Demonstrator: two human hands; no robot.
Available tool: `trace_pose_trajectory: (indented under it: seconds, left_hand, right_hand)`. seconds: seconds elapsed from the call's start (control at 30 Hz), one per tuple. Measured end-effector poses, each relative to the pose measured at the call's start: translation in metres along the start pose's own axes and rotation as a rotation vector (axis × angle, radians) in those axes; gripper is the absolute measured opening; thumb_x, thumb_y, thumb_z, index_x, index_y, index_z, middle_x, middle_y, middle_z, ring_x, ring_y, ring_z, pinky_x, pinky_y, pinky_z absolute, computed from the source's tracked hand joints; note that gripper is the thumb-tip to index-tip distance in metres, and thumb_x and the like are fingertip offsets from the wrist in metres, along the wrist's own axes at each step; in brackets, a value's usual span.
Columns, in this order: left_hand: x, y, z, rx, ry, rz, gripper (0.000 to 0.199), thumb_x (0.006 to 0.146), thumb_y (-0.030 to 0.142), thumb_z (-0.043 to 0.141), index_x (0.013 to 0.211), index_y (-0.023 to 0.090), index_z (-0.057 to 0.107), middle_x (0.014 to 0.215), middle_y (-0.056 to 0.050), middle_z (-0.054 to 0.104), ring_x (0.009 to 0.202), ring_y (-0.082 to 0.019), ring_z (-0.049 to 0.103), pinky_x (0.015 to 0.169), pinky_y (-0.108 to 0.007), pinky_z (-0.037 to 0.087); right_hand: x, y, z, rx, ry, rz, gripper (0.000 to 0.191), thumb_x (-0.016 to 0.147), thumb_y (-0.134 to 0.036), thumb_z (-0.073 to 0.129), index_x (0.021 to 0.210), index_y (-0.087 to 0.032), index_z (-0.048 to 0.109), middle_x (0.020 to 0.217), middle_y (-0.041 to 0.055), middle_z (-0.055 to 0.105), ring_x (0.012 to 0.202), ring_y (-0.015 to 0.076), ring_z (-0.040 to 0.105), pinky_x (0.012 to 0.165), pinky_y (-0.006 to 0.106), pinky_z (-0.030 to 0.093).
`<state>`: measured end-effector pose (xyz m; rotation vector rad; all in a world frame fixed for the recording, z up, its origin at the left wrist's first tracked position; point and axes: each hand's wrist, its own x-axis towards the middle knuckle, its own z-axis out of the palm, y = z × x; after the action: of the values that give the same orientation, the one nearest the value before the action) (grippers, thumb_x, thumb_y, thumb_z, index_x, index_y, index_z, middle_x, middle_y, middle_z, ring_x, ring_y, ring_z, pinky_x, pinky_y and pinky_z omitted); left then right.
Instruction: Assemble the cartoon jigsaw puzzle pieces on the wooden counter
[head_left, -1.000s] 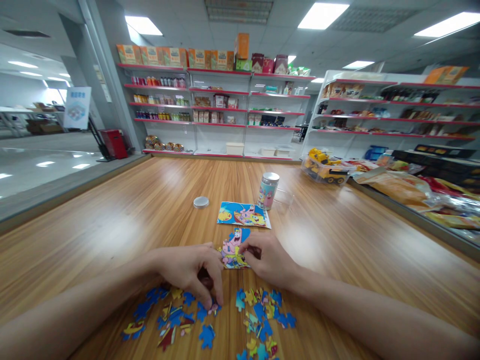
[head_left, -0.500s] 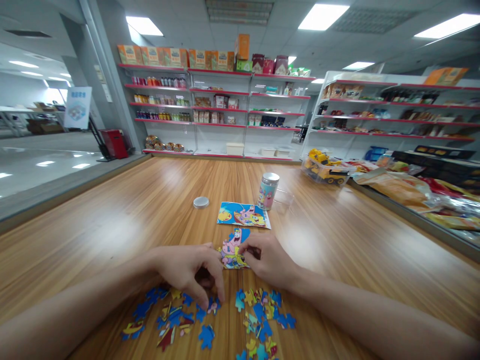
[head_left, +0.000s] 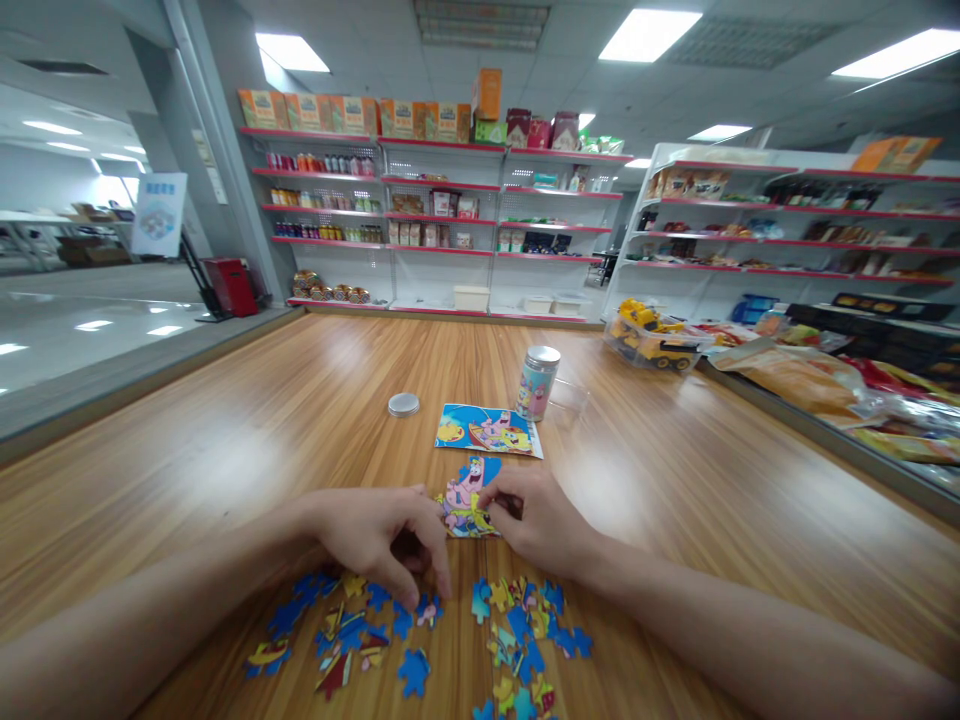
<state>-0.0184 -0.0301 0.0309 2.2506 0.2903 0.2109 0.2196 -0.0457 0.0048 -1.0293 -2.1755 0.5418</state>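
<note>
A partly joined puzzle (head_left: pixel 466 500) with pink and yellow cartoon figures lies between my hands. My right hand (head_left: pixel 536 515) rests at its right edge, thumb and forefinger bent close together; whatever is between them is too small to make out. My left hand (head_left: pixel 390 545) is at the left of the joined part, thumb and fingers apart and pointing down over loose blue pieces (head_left: pixel 403 622). More loose pieces (head_left: pixel 529 625) are spread below my right hand. Beyond the joined part lies a picture card (head_left: pixel 487 430) with the same figures.
A cartoon-printed can (head_left: pixel 537 383) stands behind the card, with a clear lid (head_left: pixel 570 397) beside it. A silver lid (head_left: pixel 403 404) lies to the left. Farther right are a plastic box with a toy truck (head_left: pixel 652 338) and packaged goods (head_left: pixel 810 385).
</note>
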Motion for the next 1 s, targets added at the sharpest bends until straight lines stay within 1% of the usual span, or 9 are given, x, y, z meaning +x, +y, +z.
trace_pose_trajectory:
  seconds: [0.1, 0.23, 0.43, 0.5, 0.57, 0.63, 0.73, 0.83, 1.0]
  left_hand:
    - [0.0012, 0.0036, -0.0008, -0.007, -0.096, -0.041, 0.017, 0.083, 0.026, 0.074, 0.098, 0.019, 0.077, 0.066, -0.002, 0.062, 0.062, -0.014, 0.054, 0.059, -0.024, 0.042]
    - [0.0028, 0.0064, -0.0006, -0.037, -0.078, -0.063, 0.014, 0.084, 0.028, 0.074, 0.092, 0.017, 0.078, 0.070, -0.004, 0.066, 0.064, -0.015, 0.055, 0.059, -0.023, 0.042]
    - [0.0028, 0.0035, 0.0031, -0.048, -0.038, -0.116, 0.027, 0.081, 0.043, 0.075, 0.084, 0.016, 0.077, 0.065, -0.003, 0.064, 0.064, -0.015, 0.055, 0.056, -0.022, 0.042]
    - [0.0025, 0.0030, 0.0039, -0.080, -0.024, -0.124, 0.024, 0.081, 0.041, 0.075, 0.080, 0.017, 0.075, 0.066, -0.003, 0.066, 0.064, -0.015, 0.057, 0.056, -0.021, 0.044]
    - [0.0020, 0.0033, 0.0036, -0.123, -0.021, -0.120, 0.019, 0.084, 0.035, 0.073, 0.081, 0.016, 0.074, 0.071, -0.004, 0.067, 0.065, -0.015, 0.058, 0.057, -0.022, 0.046]
    - [0.0012, 0.0039, 0.0025, -0.130, -0.034, -0.104, 0.015, 0.085, 0.030, 0.070, 0.088, 0.016, 0.075, 0.074, -0.004, 0.068, 0.066, -0.015, 0.059, 0.058, -0.022, 0.047]
    - [0.0006, 0.0038, 0.0008, -0.064, -0.066, -0.071, 0.019, 0.083, 0.026, 0.073, 0.099, 0.018, 0.076, 0.072, -0.004, 0.066, 0.064, -0.015, 0.057, 0.057, -0.022, 0.045]
    - [0.0011, 0.0021, 0.0007, -0.023, -0.078, -0.047, 0.016, 0.083, 0.025, 0.074, 0.097, 0.019, 0.077, 0.070, -0.003, 0.065, 0.064, -0.015, 0.056, 0.058, -0.022, 0.044]
    - [0.0025, 0.0009, 0.0033, -0.022, -0.065, -0.025, 0.012, 0.085, 0.022, 0.070, 0.094, 0.019, 0.077, 0.074, -0.005, 0.068, 0.067, -0.015, 0.058, 0.062, -0.024, 0.045]
  right_hand:
    - [-0.0004, 0.0010, 0.0002, -0.001, -0.003, 0.000, 0.019, 0.074, -0.002, 0.056, 0.073, -0.014, 0.069, 0.065, -0.0004, 0.063, 0.057, 0.0097, 0.052, 0.054, 0.020, 0.035]
    - [-0.0008, 0.0015, 0.0003, 0.004, 0.002, -0.005, 0.018, 0.074, -0.002, 0.055, 0.072, -0.014, 0.068, 0.065, -0.0006, 0.064, 0.057, 0.0094, 0.053, 0.054, 0.020, 0.036]
    - [-0.0004, 0.0021, 0.0014, 0.017, -0.009, 0.003, 0.019, 0.075, -0.002, 0.055, 0.075, -0.015, 0.070, 0.065, -0.0007, 0.064, 0.056, 0.0092, 0.052, 0.053, 0.019, 0.036]
    - [-0.0003, 0.0021, 0.0017, 0.017, -0.013, 0.005, 0.019, 0.075, -0.002, 0.055, 0.075, -0.015, 0.070, 0.065, -0.0007, 0.064, 0.056, 0.0092, 0.052, 0.053, 0.019, 0.036]
    - [-0.0003, 0.0021, 0.0019, 0.016, -0.014, 0.005, 0.019, 0.075, -0.002, 0.055, 0.074, -0.014, 0.070, 0.065, -0.0007, 0.064, 0.056, 0.0093, 0.053, 0.053, 0.019, 0.036]
    - [-0.0005, 0.0024, 0.0020, 0.017, -0.015, 0.003, 0.019, 0.075, -0.002, 0.055, 0.074, -0.014, 0.070, 0.065, -0.0005, 0.064, 0.056, 0.0094, 0.053, 0.053, 0.020, 0.036]
    - [-0.0010, 0.0031, 0.0020, 0.019, -0.010, 0.009, 0.019, 0.074, -0.002, 0.055, 0.075, -0.015, 0.070, 0.065, -0.0004, 0.064, 0.056, 0.0097, 0.053, 0.053, 0.020, 0.036]
    - [-0.0016, 0.0033, 0.0014, 0.025, -0.007, 0.007, 0.020, 0.074, -0.002, 0.055, 0.076, -0.015, 0.070, 0.067, -0.0003, 0.065, 0.057, 0.0096, 0.054, 0.054, 0.019, 0.037]
    - [-0.0020, 0.0036, 0.0018, 0.034, 0.005, -0.022, 0.021, 0.072, 0.000, 0.055, 0.075, -0.015, 0.070, 0.066, -0.0005, 0.064, 0.057, 0.0095, 0.054, 0.055, 0.020, 0.037]
